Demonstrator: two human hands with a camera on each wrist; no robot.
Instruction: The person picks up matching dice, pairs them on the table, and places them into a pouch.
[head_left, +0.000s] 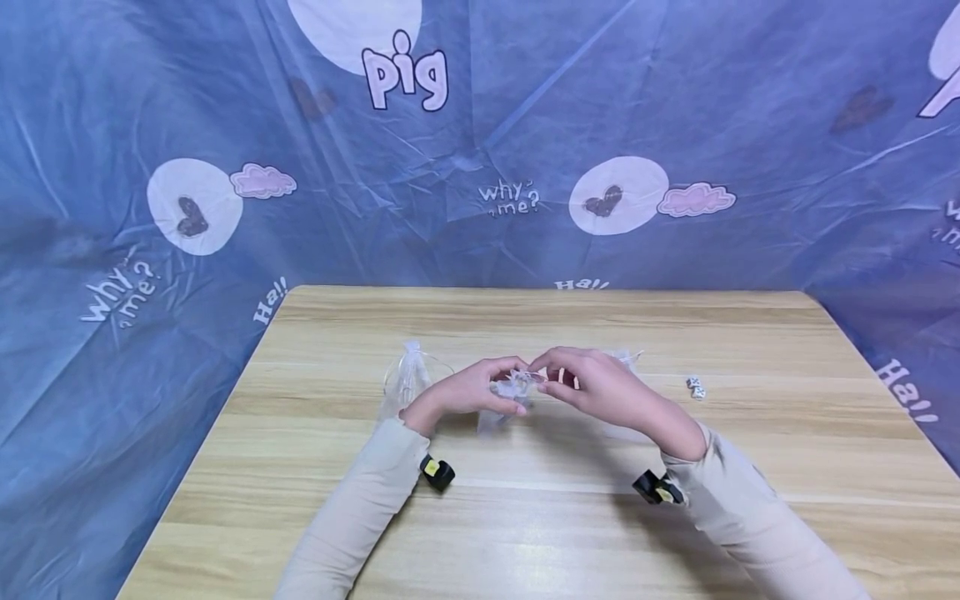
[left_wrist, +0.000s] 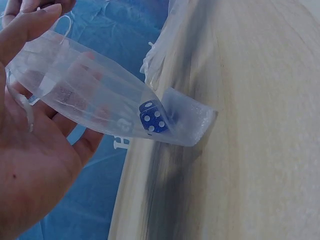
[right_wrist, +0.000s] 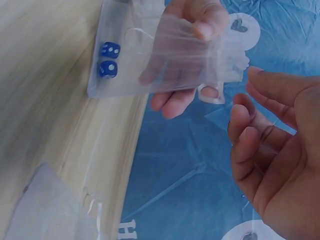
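A sheer white drawstring pouch (right_wrist: 135, 60) with two blue dice (right_wrist: 109, 60) at its bottom hangs over the table. My left hand (head_left: 483, 385) holds it near its gathered mouth, thumb on one side and fingers behind. In the left wrist view one blue die (left_wrist: 152, 119) shows through the mesh. Close by the pouch's mouth is my right hand (head_left: 596, 385), its fingers loosely bent and the thumb and index tips apart. I see nothing held between them in the right wrist view (right_wrist: 280, 145). A thin string loop (left_wrist: 65, 27) sticks out at the mouth.
Another sheer pouch (head_left: 408, 379) lies behind my left forearm, its string spread in a loop. A further pouch (head_left: 624, 358) is partly hidden behind my right hand. Two white dice (head_left: 696, 387) sit on the wooden table (head_left: 525, 533) at the right. A blue printed cloth (head_left: 465, 233) hangs behind.
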